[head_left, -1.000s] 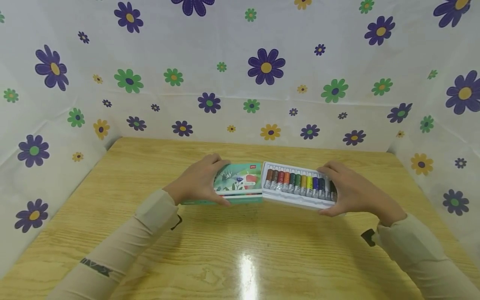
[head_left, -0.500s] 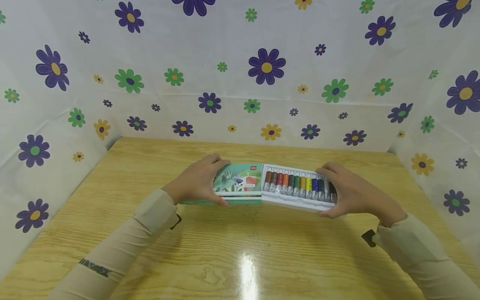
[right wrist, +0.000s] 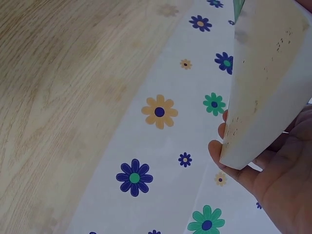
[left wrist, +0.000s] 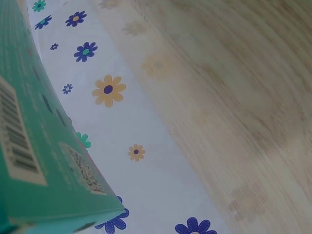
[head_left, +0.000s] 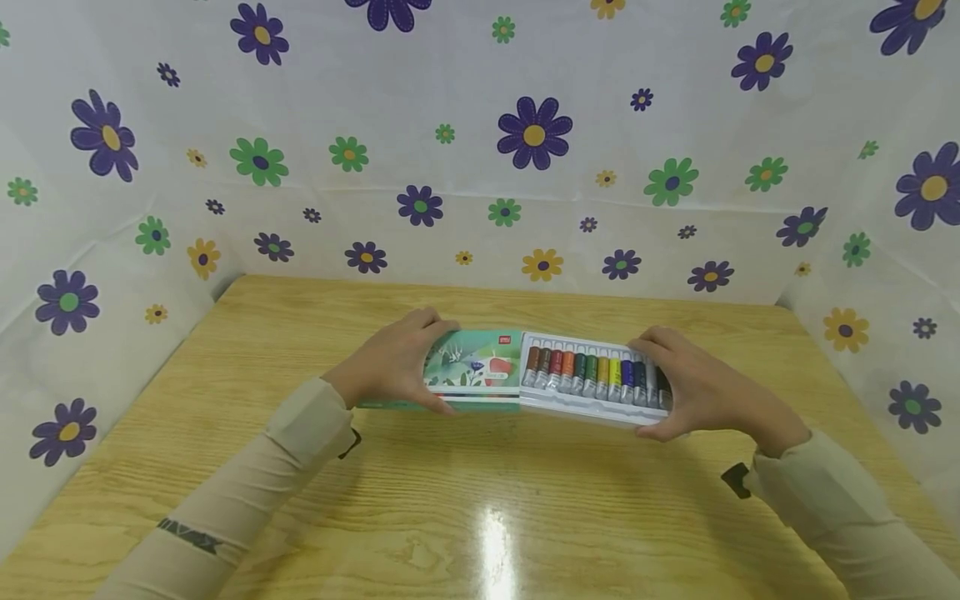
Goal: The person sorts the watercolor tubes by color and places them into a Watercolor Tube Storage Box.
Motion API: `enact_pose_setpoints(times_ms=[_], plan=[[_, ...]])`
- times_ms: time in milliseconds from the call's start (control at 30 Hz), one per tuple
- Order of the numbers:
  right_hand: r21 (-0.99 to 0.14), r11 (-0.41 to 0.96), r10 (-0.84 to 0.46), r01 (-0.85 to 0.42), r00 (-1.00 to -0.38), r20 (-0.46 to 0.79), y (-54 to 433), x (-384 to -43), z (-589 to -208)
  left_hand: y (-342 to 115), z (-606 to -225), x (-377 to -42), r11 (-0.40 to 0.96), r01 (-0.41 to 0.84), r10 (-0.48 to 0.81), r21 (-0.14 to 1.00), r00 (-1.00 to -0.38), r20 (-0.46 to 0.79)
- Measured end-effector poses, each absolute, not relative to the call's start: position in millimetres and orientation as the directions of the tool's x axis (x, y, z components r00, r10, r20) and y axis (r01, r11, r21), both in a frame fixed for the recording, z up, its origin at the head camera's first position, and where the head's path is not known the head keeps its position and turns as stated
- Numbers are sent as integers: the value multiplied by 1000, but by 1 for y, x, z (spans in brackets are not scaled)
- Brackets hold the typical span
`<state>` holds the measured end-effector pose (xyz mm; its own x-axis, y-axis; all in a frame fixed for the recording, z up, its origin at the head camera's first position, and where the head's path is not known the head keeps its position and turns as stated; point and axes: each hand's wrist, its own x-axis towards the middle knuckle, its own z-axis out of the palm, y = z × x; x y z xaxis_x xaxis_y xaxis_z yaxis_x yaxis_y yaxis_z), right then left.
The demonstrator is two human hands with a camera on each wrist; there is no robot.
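In the head view, my left hand (head_left: 393,358) grips the green printed paint box (head_left: 480,360) by its left end, thumb along the front edge. A white tray (head_left: 585,407) meets the box's right end at a slight angle. Coloured paint tubes (head_left: 581,373) lie side by side in it. My right hand (head_left: 708,387) grips the tray's right end, thumb in front and fingers behind. Up close in the left wrist view, the box (left wrist: 44,161) shows a barcode; the left hand is out of that frame. The tray's stained underside (right wrist: 265,73) appears in the right wrist view, held above the table.
The wooden table (head_left: 420,500) has a bright light reflection near its front. A white cloth (head_left: 300,100) with purple, green and yellow flowers encloses the table at the back and both sides.
Box and tray have shifted very slightly left and down, still held end to end. Both hands keep the same hold.
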<state>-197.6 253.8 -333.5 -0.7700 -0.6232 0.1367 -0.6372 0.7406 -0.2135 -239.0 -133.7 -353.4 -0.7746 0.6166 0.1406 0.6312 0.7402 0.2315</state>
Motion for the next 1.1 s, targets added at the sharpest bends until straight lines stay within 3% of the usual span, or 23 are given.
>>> enact_pose_setpoints(times_ms=[600,1100], plan=[[-232,719,-651,-656,-752,108,250,-197,-332,-132,-353,-239,704,644,642,300,-757,119],[-231,715,-660,-660,-746,89,245,-198,-327,-115,-353,-233,689,674,654,265,-736,174]])
